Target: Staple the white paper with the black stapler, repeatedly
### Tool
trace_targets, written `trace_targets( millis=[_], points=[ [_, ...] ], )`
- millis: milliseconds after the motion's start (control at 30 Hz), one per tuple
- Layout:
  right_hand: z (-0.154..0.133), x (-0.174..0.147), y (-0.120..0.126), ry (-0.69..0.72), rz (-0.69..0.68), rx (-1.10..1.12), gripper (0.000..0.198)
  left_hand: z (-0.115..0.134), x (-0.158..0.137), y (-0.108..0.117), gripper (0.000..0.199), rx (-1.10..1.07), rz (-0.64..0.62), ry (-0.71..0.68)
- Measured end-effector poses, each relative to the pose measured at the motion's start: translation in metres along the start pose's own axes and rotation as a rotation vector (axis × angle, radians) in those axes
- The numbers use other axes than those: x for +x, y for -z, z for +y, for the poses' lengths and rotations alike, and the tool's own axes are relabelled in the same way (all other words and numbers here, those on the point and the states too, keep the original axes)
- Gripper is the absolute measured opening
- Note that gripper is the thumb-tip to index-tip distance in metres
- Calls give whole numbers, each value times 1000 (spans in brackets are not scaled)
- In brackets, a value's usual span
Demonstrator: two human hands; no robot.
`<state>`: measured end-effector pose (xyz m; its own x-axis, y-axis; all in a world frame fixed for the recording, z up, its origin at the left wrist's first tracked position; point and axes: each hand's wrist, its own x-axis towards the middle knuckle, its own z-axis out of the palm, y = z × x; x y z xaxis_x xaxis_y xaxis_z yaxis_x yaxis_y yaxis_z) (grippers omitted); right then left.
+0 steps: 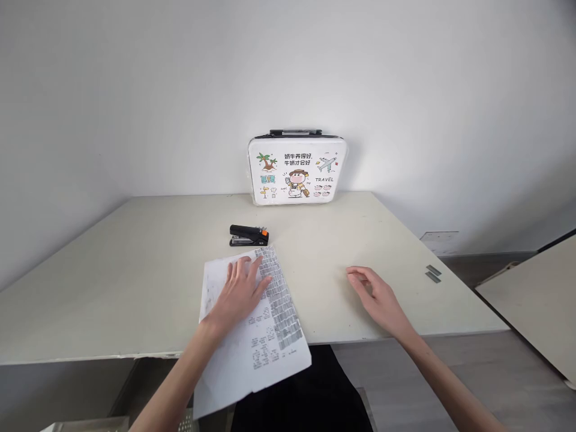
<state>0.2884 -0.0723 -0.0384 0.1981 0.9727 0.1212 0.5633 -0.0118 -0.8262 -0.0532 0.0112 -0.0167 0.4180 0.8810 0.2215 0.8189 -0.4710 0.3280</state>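
Observation:
My left hand [240, 291] lies flat with spread fingers on a stack of printed paper sheets [285, 360]. The sheets sit askew and hang over the table's front edge; print and dark grey blocks cover their right side. Just beyond their top edge rests a black stapler [248, 236] with an orange part, untouched. To the right, my right hand [373, 297] hovers low over the table, thumb and fingertips drawn together. Whatever it may pinch is too small or hidden to make out. Two short staple strips [433, 274] lie farther right, apart from that hand.
A white case [297, 171] with cartoon prints and a black handle stands upright at the back against the wall [180, 90]. The pale table [135, 270] ends in front at my dark-clothed lap [299, 396]. A light panel [535, 306] is beyond the right edge.

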Motion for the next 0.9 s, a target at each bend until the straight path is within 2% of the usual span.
trace_targets(
  millis=[267,500,600,733,833,900],
  points=[
    [-1,0,0,-39,-24,49,45,-44,33,1,49,17,-13,-59],
    [-1,-1,0,-34,-19,31,45,-55,45,2,52,17,0,-32],
    [-1,-2,1,-24,-26,24,45,-64,41,11,51,15,56,-35],
    [-1,-2,1,-4,-27,19,46,-88,19,33,54,-22,156,129],
    [-2,-2,0,8,-14,9,46,-104,-4,47,58,-115,164,292],
    [-2,-3,0,17,-13,3,45,-110,-18,52,60,-140,167,340]
  ],
)
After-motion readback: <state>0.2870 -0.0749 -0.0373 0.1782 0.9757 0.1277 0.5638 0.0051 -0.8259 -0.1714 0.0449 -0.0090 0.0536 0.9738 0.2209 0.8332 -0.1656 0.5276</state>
